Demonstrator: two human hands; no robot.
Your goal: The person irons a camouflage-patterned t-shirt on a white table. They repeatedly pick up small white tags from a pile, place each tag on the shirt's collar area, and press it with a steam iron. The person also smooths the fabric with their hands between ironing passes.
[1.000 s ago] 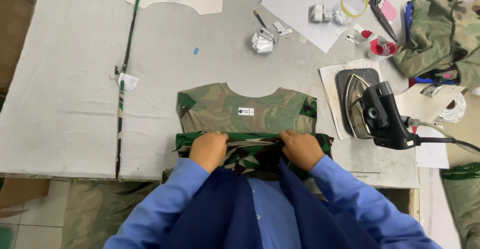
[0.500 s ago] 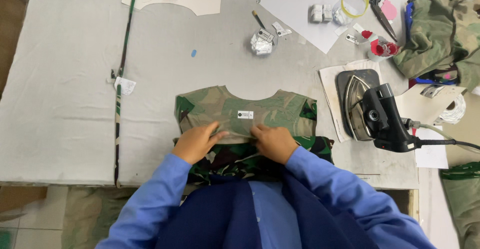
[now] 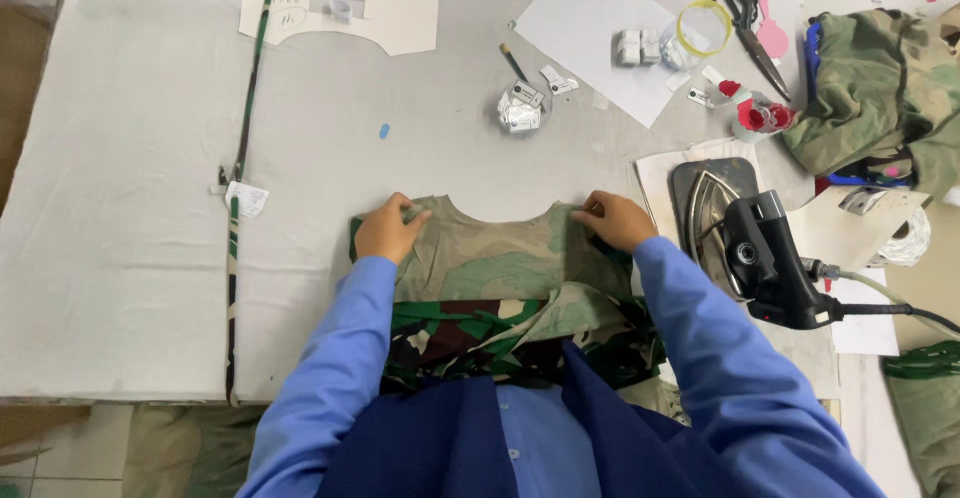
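Note:
A camouflage garment piece (image 3: 500, 268) lies flat on the grey table (image 3: 150, 208) just in front of me, its curved neckline facing away. My left hand (image 3: 388, 230) pinches its far left shoulder corner. At the far right shoulder corner, my right hand (image 3: 618, 220) grips the fabric. The darker printed side of the cloth (image 3: 480, 333) is bunched near the table's front edge, against my blue sleeves.
A black steam iron (image 3: 760, 253) rests on a pad to the right of the garment. Further back lie white paper sheets (image 3: 600, 28), a crumpled foil wad (image 3: 520, 110), scissors (image 3: 745, 18), tape rolls and a camouflage fabric pile (image 3: 880, 88). A camouflage strip (image 3: 245, 158) runs along the left.
Both hands moved away from me, from the lower fold up to the shoulder corners, spreading apart. The small white label seen on the fabric earlier no longer shows.

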